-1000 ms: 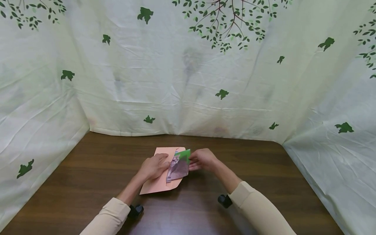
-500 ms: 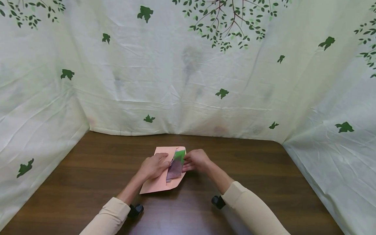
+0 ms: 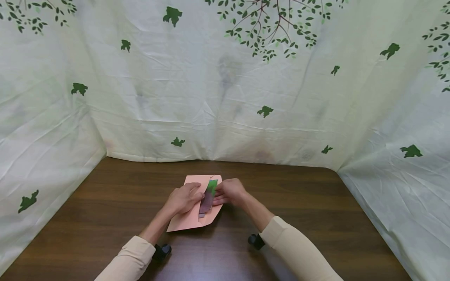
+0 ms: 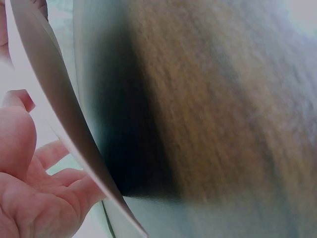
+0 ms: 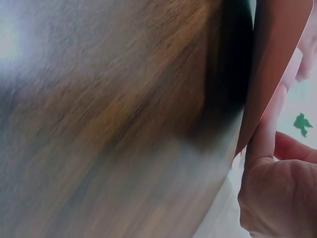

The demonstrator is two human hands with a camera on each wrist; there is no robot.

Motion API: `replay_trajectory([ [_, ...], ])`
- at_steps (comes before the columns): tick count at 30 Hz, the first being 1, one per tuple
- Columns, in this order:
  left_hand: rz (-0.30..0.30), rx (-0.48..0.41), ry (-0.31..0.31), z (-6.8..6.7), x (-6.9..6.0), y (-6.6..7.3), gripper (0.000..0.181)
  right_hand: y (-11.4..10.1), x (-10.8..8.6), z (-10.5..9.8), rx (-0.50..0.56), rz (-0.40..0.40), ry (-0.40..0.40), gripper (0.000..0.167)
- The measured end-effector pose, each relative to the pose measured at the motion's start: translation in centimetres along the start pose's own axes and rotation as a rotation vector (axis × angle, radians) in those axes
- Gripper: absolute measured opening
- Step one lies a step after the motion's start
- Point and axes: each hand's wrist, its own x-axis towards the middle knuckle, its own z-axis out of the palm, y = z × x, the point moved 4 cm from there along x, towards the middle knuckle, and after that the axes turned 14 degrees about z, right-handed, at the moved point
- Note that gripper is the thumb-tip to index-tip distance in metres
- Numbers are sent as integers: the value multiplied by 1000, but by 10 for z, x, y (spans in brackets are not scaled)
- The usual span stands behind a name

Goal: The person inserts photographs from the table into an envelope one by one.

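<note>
A pink envelope point(image 3: 183, 222) lies at a slant in the middle of the table, its mouth toward the right. Part of a photo card point(image 3: 207, 199), green at the top and greyish purple below, shows at the mouth; the rest is inside. My left hand point(image 3: 184, 199) holds the envelope from above on its left side, thumb by the mouth edge. At the card's outer edge, over the flap, lies my right hand point(image 3: 230, 192), fingers pointing left and touching the card. In the right wrist view one finger point(image 5: 267, 124) stretches along the envelope flap point(image 5: 272, 54).
The brown wooden table point(image 3: 299, 203) extends around the envelope. A white cloth point(image 3: 211, 86) printed with green leaves and birds hangs behind and at both sides. Black wrist cameras sit under the left wrist point(image 3: 149, 234) and right wrist point(image 3: 265, 220).
My right hand has moved left, and the photo card has slid further into the envelope, so a narrower strip shows. The left hand and the envelope have stayed in place.
</note>
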Motion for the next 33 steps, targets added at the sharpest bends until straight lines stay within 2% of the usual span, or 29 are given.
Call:
replay_trajectory([
  [13,10,25,-13,0,1,-1,54,3,6,9,14,-8,7,20],
  [33,3,8,-2,0,0,-1,53,7,13,17,35,-24,24,17],
])
